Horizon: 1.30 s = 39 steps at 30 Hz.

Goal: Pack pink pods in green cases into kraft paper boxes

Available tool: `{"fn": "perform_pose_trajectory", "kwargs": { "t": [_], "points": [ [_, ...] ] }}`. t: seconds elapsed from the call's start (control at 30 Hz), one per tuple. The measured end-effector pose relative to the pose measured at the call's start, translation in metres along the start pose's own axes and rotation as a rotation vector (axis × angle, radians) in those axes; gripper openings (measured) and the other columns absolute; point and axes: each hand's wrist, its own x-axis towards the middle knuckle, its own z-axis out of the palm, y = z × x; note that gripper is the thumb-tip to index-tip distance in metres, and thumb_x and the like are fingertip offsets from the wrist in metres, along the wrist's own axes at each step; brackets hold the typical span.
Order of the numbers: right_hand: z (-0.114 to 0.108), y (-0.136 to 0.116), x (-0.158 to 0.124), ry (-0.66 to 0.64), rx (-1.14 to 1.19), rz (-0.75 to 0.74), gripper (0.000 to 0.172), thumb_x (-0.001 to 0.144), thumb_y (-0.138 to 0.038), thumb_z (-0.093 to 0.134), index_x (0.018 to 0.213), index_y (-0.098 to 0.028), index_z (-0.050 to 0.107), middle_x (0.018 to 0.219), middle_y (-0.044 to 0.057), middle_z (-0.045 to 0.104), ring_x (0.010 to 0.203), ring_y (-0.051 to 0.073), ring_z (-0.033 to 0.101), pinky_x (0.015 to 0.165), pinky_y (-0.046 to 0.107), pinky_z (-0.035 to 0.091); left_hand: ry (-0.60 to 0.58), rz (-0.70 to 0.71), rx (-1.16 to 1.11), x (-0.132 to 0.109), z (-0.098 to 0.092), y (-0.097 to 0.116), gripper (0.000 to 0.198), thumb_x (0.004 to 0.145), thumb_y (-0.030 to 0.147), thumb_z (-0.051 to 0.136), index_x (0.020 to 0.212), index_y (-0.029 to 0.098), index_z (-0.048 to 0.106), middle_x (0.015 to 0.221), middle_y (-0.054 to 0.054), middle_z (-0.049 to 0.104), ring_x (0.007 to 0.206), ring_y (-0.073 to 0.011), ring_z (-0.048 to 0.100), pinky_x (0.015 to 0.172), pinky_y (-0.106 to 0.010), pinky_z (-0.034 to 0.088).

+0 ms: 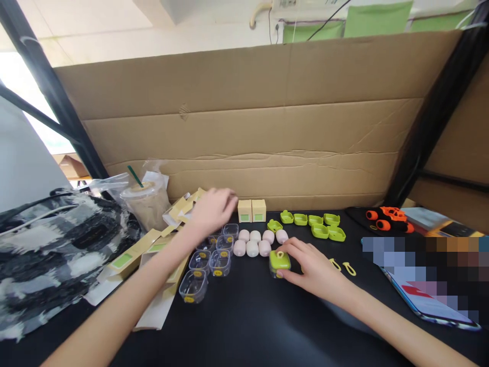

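Pinching a green-lidded case on the worktop, the right hand has it just beside some pale balls. Left hand is near the clear cups, kinda blurry, fingers bent, so can't tell if it's holding anything.

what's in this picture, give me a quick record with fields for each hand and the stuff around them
left hand: near the clear plastic containers with yellow stickers; grasp unclear
right hand: fingers on a small clear plastic box with a green lid
centre: seven rounded white and pale pink pieces, in two rows
behind those: two upright tan cardboard boxes
right of the boxes: shallow bright green plastic pieces
far right: orange-and-black toy vehicle
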Motion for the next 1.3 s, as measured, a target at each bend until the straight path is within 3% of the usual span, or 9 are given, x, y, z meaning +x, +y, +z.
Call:
{"fn": "perform_pose_trajectory", "kwargs": {
  "t": [0.1, 0.23, 0.57, 0.7, 0.83, 0.9, 1.07, 1.17, 1.3],
  "points": [
    [-0.002, -0.002, 0.000, 0.007, -0.018, 0.013, 0.021, 0.080, -0.024, 0.064, 0.100, -0.022, 0.057, 0.106, 0.006, 0.061, 0.099, 0.027, 0.059, 0.084, 0.045, 0.045, 0.055, -0.139, 0.151, 0.027, 0.008, -0.040, 0.036, 0.089, 0.031, 0.037, 0.097, 0.007, 0.063, 0.106, -0.022, 0.064, 0.113, -0.0384, 0.047, 0.097, -0.053, 0.030],
    [-0.004, -0.003, 0.000, 0.022, -0.026, 0.022, 0.021, 0.079, -0.026, 0.066, 0.098, -0.023, 0.057, 0.105, 0.005, 0.062, 0.100, 0.027, 0.060, 0.083, 0.044, 0.045, 0.086, -0.215, 0.262, 0.025, 0.031, -0.072, 0.040, 0.085, 0.030, 0.041, 0.101, 0.000, 0.062, 0.110, -0.029, 0.061, 0.115, -0.0420, 0.045, 0.098, -0.054, 0.024],
    [-0.005, -0.009, -0.001, 0.034, -0.038, 0.044, 0.021, 0.078, -0.025, 0.066, 0.097, -0.022, 0.059, 0.104, 0.003, 0.063, 0.096, 0.023, 0.062, 0.083, 0.040, 0.045, 0.164, -0.140, 0.224, 0.007, 0.041, -0.076, 0.048, 0.082, 0.011, 0.034, 0.126, 0.004, 0.049, 0.114, -0.024, 0.062, 0.101, -0.0369, 0.057, 0.083, -0.048, 0.042],
    [-0.006, -0.007, -0.001, 0.020, -0.027, 0.033, 0.026, 0.079, -0.025, 0.066, 0.103, -0.022, 0.056, 0.105, 0.005, 0.063, 0.096, 0.026, 0.062, 0.084, 0.043, 0.047, 0.284, -0.076, 0.156, 0.003, 0.022, -0.061, 0.044, 0.085, 0.011, 0.034, 0.127, 0.008, 0.048, 0.131, -0.019, 0.053, 0.117, -0.0322, 0.048, 0.097, -0.044, 0.038],
    [-0.007, -0.004, -0.001, 0.104, 0.057, 0.018, 0.046, 0.081, -0.029, 0.064, 0.122, -0.023, 0.044, 0.117, 0.010, 0.056, 0.105, 0.028, 0.058, 0.089, 0.047, 0.047, 0.470, -0.063, 0.029, -0.015, 0.002, -0.019, 0.040, 0.092, 0.021, 0.036, 0.131, 0.013, 0.040, 0.135, -0.014, 0.048, 0.126, -0.0251, 0.041, 0.106, -0.041, 0.033],
    [-0.007, -0.005, -0.003, 0.162, 0.147, -0.034, 0.057, 0.083, -0.029, 0.062, 0.132, -0.025, 0.034, 0.124, 0.010, 0.050, 0.110, 0.026, 0.054, 0.092, 0.046, 0.047, 0.583, -0.081, -0.428, -0.029, 0.000, 0.008, 0.038, 0.089, 0.025, 0.046, 0.126, 0.016, 0.043, 0.129, -0.012, 0.053, 0.120, -0.0235, 0.049, 0.103, -0.040, 0.038],
    [0.001, -0.013, -0.010, 0.198, 0.265, -0.189, 0.086, 0.078, -0.029, 0.068, 0.143, -0.032, 0.011, 0.147, 0.011, 0.018, 0.129, 0.027, 0.039, 0.100, 0.043, 0.045, 0.356, -0.133, -1.179, -0.060, 0.019, 0.064, 0.040, 0.084, 0.031, 0.059, 0.121, 0.022, 0.045, 0.124, -0.009, 0.055, 0.116, -0.0221, 0.054, 0.097, -0.037, 0.045],
    [0.005, -0.016, -0.012, 0.200, 0.262, -0.225, 0.092, 0.077, -0.025, 0.069, 0.144, -0.034, 0.006, 0.150, 0.012, 0.007, 0.131, 0.028, 0.037, 0.100, 0.044, 0.045, 0.259, -0.128, -1.314, -0.070, 0.033, 0.077, 0.044, 0.084, 0.031, 0.060, 0.123, 0.023, 0.041, 0.128, -0.009, 0.052, 0.120, -0.0219, 0.050, 0.100, -0.036, 0.043],
    [0.005, -0.013, -0.011, 0.167, 0.242, -0.222, 0.087, 0.078, -0.020, 0.066, 0.144, -0.038, 0.012, 0.150, 0.009, 0.006, 0.132, 0.030, 0.036, 0.100, 0.048, 0.044, 0.119, -0.071, -1.371, -0.079, 0.046, 0.070, 0.047, 0.088, 0.033, 0.054, 0.130, 0.026, 0.035, 0.137, -0.009, 0.044, 0.127, -0.0231, 0.043, 0.103, -0.037, 0.040]
  ]
}}
